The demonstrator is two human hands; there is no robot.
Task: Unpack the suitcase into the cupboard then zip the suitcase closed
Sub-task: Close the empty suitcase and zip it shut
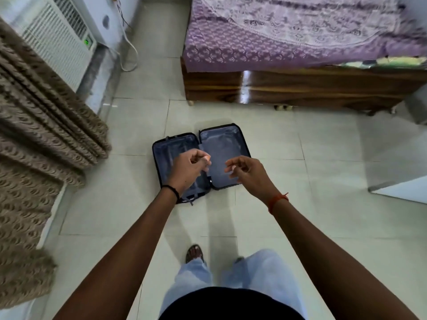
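Note:
A dark blue suitcase point(221, 144) lies open flat on the tiled floor, both halves showing bare grey-blue lining and no clothes inside. I stand above it with both arms stretched out. My left hand point(187, 168) hovers over the left half, fingers loosely curled, holding nothing. Over the right half hangs my right hand point(248, 173), fingers also loosely curled and empty. Neither hand touches the suitcase. The cupboard is not clearly in view.
A wooden bed point(300, 86) with a purple patterned cover stands behind the suitcase. Brown curtains point(41, 139) hang on the left beside a white air conditioner point(57, 40). A white panel edge point(397, 185) juts in at the right. My feet point(195, 252) are just short of the suitcase.

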